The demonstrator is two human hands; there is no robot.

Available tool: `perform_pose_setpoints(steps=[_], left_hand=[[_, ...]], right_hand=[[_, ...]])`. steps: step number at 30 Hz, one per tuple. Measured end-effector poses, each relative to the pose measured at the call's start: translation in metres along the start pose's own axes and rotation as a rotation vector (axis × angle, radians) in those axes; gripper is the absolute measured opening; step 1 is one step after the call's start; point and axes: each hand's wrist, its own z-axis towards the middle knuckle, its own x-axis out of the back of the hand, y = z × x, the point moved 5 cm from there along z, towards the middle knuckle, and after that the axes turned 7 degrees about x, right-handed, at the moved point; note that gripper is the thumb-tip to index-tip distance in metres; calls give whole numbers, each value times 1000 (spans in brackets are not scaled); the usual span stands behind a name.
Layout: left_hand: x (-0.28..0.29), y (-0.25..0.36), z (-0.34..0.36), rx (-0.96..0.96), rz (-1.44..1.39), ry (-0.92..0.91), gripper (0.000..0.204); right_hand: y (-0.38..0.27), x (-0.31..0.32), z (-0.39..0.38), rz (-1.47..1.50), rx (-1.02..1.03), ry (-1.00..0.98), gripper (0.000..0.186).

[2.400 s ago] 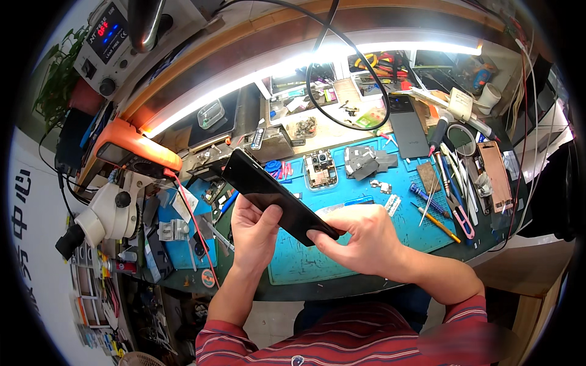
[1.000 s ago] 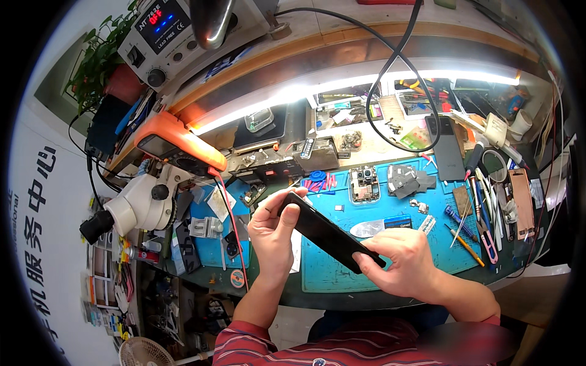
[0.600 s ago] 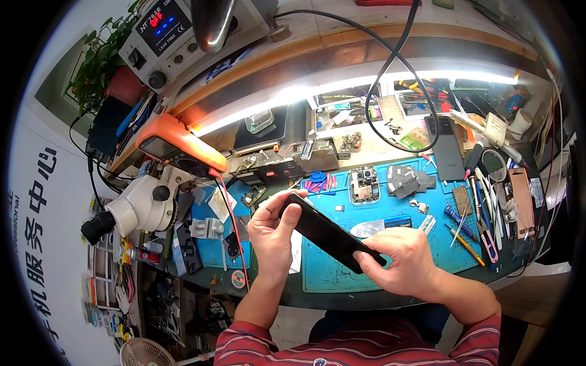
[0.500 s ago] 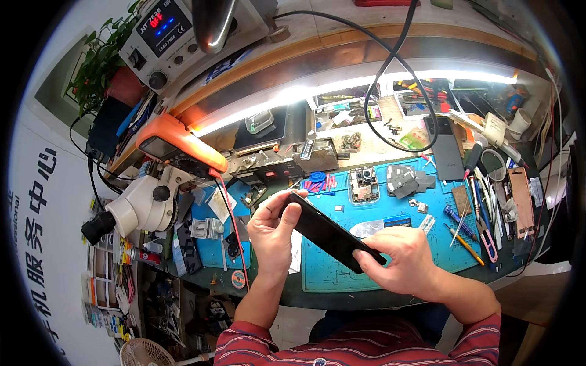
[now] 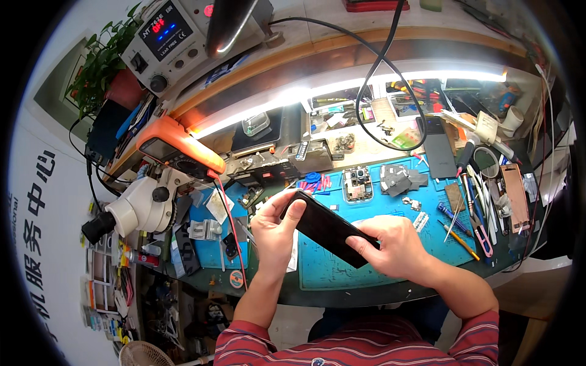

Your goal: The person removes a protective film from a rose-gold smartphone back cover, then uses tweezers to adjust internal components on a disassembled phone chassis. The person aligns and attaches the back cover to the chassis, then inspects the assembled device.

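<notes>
A black smartphone (image 5: 326,233) is held tilted above the blue work mat (image 5: 329,277), its dark face up. My left hand (image 5: 278,229) grips its upper left end, thumb on the face and fingers behind. At the lower right end my right hand (image 5: 390,247) is closed round the edge, thumb lying on the face. The fingers beneath the phone are hidden. On the mat beyond stands a small clear box with phone circuit parts (image 5: 358,185), beside dark grey flat pieces (image 5: 401,179).
An orange multimeter (image 5: 183,152) and a white microscope (image 5: 137,207) stand at the left. Tweezers, a yellow-handled tool (image 5: 461,243) and pink-handled cutters (image 5: 483,241) lie at the right. Another dark phone (image 5: 439,152) rests farther back. A black cable (image 5: 366,91) loops overhead.
My right hand has shifted slightly up and left along the phone's edge, now covering more of its right end. My left hand keeps its hold. The view has shifted a little.
</notes>
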Motion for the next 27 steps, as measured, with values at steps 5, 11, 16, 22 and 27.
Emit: perform_pose_setpoints(steps=[5, 11, 16, 22, 27], left_hand=[[5, -8, 9, 83, -67, -104, 26], [4, -9, 7, 86, -50, -182, 28], [1, -2, 5, 65, -38, -203, 25], [3, -4, 6, 41, -4, -167, 23], [-1, -6, 2, 1, 59, -140, 24]], right_hand=[[2, 7, 7, -22, -28, -62, 26], [-2, 12, 8, -117, 84, -84, 21], [-2, 13, 9, -143, 114, -107, 20], [-8, 14, 10, -90, 119, -26, 23], [1, 12, 9, -107, 77, -63, 25]])
